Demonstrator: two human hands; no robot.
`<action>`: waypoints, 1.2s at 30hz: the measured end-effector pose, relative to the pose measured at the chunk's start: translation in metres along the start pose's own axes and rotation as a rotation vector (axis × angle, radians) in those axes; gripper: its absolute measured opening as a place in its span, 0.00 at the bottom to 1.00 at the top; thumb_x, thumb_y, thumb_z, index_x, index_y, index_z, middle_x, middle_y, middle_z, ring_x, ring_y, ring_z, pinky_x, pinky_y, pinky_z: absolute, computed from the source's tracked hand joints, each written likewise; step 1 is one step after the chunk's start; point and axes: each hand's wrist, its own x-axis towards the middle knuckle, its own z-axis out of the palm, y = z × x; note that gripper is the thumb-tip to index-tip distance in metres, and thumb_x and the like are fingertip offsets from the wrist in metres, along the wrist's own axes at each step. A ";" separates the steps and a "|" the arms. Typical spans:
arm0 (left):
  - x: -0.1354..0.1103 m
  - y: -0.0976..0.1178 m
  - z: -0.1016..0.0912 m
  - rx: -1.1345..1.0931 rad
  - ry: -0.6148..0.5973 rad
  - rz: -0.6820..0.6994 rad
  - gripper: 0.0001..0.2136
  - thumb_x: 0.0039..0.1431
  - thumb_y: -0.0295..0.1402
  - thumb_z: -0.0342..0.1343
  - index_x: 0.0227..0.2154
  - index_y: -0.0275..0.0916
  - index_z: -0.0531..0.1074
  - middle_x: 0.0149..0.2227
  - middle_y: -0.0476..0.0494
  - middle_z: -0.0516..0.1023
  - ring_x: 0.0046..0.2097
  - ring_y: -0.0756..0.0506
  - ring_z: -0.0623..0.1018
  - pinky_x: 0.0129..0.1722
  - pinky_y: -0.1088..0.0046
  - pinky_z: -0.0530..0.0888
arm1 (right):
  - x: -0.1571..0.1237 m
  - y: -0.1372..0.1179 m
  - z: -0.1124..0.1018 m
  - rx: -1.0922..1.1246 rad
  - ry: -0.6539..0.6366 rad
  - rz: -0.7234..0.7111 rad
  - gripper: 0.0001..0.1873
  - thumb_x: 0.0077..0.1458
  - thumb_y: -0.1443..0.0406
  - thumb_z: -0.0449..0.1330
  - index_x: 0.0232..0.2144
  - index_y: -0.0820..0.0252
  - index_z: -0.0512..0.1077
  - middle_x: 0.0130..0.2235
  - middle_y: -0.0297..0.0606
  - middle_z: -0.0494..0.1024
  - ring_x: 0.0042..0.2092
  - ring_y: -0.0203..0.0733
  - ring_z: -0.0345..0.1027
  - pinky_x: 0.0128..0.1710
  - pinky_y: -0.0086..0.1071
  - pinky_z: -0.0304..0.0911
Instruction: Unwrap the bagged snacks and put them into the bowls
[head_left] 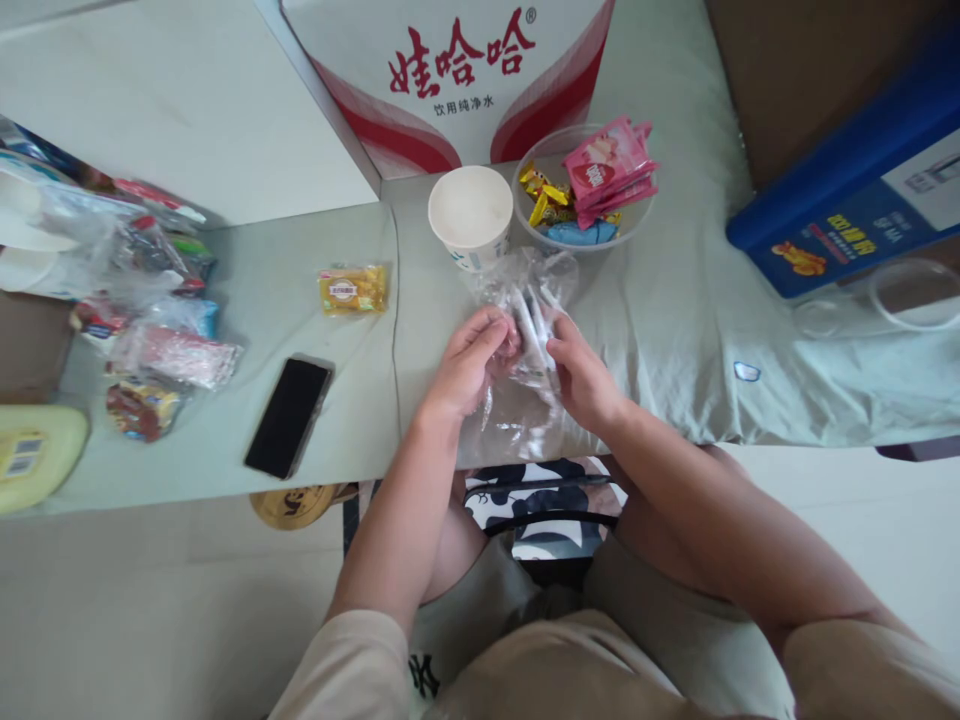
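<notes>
A clear plastic bag (529, 400) with thin white sticks inside is between my hands, just over the front part of the cloth-covered surface. My left hand (472, 360) is closed on the bag's crumpled left side. On the other side, my right hand (585, 372) pinches the bag beside the white sticks. Directly beyond the bag stands a white paper cup (471, 215), upright. To its right is a round clear plastic bowl (544, 160) holding pink packets (609, 170), yellow-wrapped pieces (546, 190) and a blue packet (581, 233).
A white and red carton (465, 70) stands at the back. Left lie a yellow snack packet (352, 290), a black phone (289, 417) and a pile of wrapped snacks (161, 310). Rightward are a blue box (840, 215), a clear plastic container (892, 300) and a small label (747, 372).
</notes>
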 end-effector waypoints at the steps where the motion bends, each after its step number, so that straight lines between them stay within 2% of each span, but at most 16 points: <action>1: -0.002 0.002 0.001 -0.012 -0.038 -0.016 0.22 0.52 0.55 0.66 0.26 0.41 0.68 0.26 0.49 0.70 0.26 0.50 0.72 0.23 0.73 0.70 | 0.000 -0.002 0.002 0.092 -0.012 0.055 0.26 0.61 0.48 0.54 0.56 0.52 0.63 0.49 0.42 0.79 0.48 0.49 0.76 0.48 0.45 0.74; 3: -0.004 0.008 0.001 -0.033 -0.087 -0.067 0.24 0.50 0.56 0.66 0.26 0.41 0.67 0.24 0.50 0.68 0.23 0.52 0.68 0.19 0.75 0.64 | -0.001 -0.007 0.006 0.268 -0.027 0.174 0.25 0.52 0.50 0.65 0.48 0.54 0.67 0.44 0.40 0.81 0.46 0.50 0.77 0.49 0.46 0.73; 5: -0.006 0.015 -0.005 -0.055 -0.063 -0.106 0.23 0.52 0.56 0.65 0.27 0.42 0.66 0.22 0.52 0.63 0.19 0.55 0.60 0.15 0.76 0.55 | -0.002 -0.013 0.011 0.349 -0.027 0.285 0.26 0.44 0.55 0.71 0.44 0.54 0.69 0.41 0.38 0.82 0.43 0.50 0.78 0.47 0.45 0.75; 7: -0.007 0.023 -0.019 -0.080 0.052 -0.085 0.21 0.56 0.54 0.62 0.27 0.43 0.65 0.22 0.54 0.57 0.18 0.56 0.51 0.14 0.76 0.49 | -0.002 -0.018 0.016 0.459 -0.008 0.409 0.24 0.43 0.58 0.71 0.43 0.53 0.71 0.39 0.38 0.83 0.41 0.51 0.79 0.42 0.46 0.76; 9: -0.008 0.030 -0.038 -0.111 0.220 0.002 0.20 0.61 0.53 0.58 0.27 0.43 0.63 0.22 0.54 0.53 0.18 0.55 0.46 0.14 0.74 0.46 | -0.002 -0.023 0.020 0.587 -0.019 0.482 0.20 0.44 0.58 0.68 0.41 0.53 0.73 0.37 0.39 0.83 0.41 0.52 0.80 0.39 0.46 0.77; 11: -0.012 0.034 -0.057 -0.141 0.354 0.104 0.19 0.64 0.53 0.53 0.27 0.44 0.64 0.23 0.54 0.51 0.19 0.54 0.43 0.15 0.71 0.45 | -0.002 -0.027 0.023 0.690 -0.050 0.474 0.16 0.43 0.57 0.65 0.37 0.53 0.74 0.34 0.39 0.83 0.39 0.53 0.80 0.36 0.45 0.78; 13: -0.017 0.036 -0.073 -0.162 0.415 0.173 0.18 0.66 0.52 0.51 0.28 0.44 0.65 0.23 0.53 0.51 0.19 0.54 0.42 0.15 0.70 0.44 | -0.003 -0.029 0.024 0.736 -0.065 0.450 0.13 0.41 0.56 0.64 0.32 0.53 0.74 0.30 0.38 0.81 0.36 0.53 0.80 0.31 0.44 0.76; 16: -0.022 0.037 -0.082 -0.152 0.419 0.178 0.17 0.65 0.52 0.53 0.28 0.45 0.67 0.23 0.53 0.52 0.19 0.53 0.43 0.15 0.70 0.46 | -0.004 -0.030 0.023 0.726 -0.052 0.439 0.12 0.40 0.57 0.60 0.30 0.53 0.73 0.29 0.39 0.81 0.35 0.53 0.79 0.30 0.45 0.75; 21: -0.022 0.041 -0.079 -0.201 0.414 0.175 0.17 0.61 0.51 0.56 0.26 0.44 0.65 0.24 0.51 0.56 0.21 0.52 0.43 0.16 0.70 0.45 | -0.001 -0.027 0.019 0.625 0.012 0.358 0.14 0.44 0.56 0.58 0.33 0.53 0.74 0.35 0.43 0.83 0.46 0.59 0.79 0.43 0.57 0.75; 24: -0.020 0.040 -0.079 -0.233 0.433 0.190 0.16 0.63 0.51 0.55 0.28 0.45 0.69 0.25 0.50 0.61 0.21 0.51 0.44 0.16 0.69 0.49 | 0.000 -0.022 0.016 0.575 0.023 0.339 0.17 0.44 0.55 0.59 0.37 0.55 0.74 0.33 0.44 0.82 0.47 0.63 0.78 0.45 0.61 0.74; 27: -0.017 0.039 -0.082 -0.276 0.418 0.178 0.14 0.67 0.48 0.52 0.31 0.45 0.71 0.24 0.50 0.62 0.20 0.52 0.48 0.16 0.69 0.52 | -0.001 -0.019 0.014 0.622 0.037 0.347 0.21 0.44 0.55 0.57 0.40 0.56 0.74 0.35 0.44 0.83 0.48 0.61 0.78 0.43 0.59 0.75; 31: -0.015 0.048 -0.090 -0.572 0.367 0.245 0.18 0.73 0.41 0.43 0.28 0.42 0.69 0.21 0.53 0.59 0.18 0.54 0.45 0.13 0.73 0.49 | -0.003 -0.023 0.015 0.815 0.023 0.455 0.23 0.43 0.58 0.56 0.44 0.55 0.74 0.41 0.40 0.84 0.47 0.55 0.79 0.45 0.54 0.76; 34: -0.020 0.059 -0.099 -0.903 0.340 0.320 0.19 0.75 0.38 0.41 0.27 0.41 0.66 0.20 0.56 0.59 0.15 0.56 0.47 0.11 0.76 0.47 | -0.001 -0.023 0.024 0.877 -0.051 0.531 0.23 0.42 0.60 0.57 0.44 0.56 0.73 0.39 0.40 0.84 0.47 0.56 0.79 0.48 0.56 0.75; 36: -0.027 0.065 -0.105 -1.127 0.273 0.360 0.18 0.76 0.37 0.40 0.28 0.41 0.65 0.20 0.56 0.60 0.15 0.58 0.52 0.11 0.82 0.48 | -0.001 -0.020 0.031 0.849 -0.075 0.591 0.23 0.40 0.61 0.58 0.43 0.58 0.73 0.37 0.42 0.84 0.47 0.59 0.79 0.47 0.56 0.76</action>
